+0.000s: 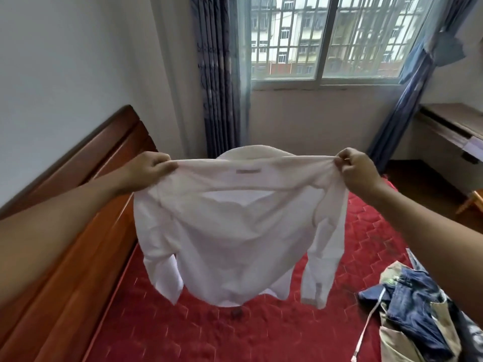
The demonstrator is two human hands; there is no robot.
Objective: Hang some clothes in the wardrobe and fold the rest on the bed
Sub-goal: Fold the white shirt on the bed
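Observation:
A white long-sleeved shirt (235,231) hangs spread out in the air above the bed. My left hand (150,167) grips its left shoulder and my right hand (358,169) pinches its right shoulder. The collar with a label faces me at the top, and both sleeves dangle down. Under it lies the red quilted bed cover (235,333). A pile of other clothes (415,312), with blue denim and beige fabric, rests on the bed at the lower right.
A wooden headboard (78,205) runs along the bed's left side against the white wall. Ahead is a barred window (324,37) between blue curtains (219,74). A wooden desk (454,126) stands at the right wall.

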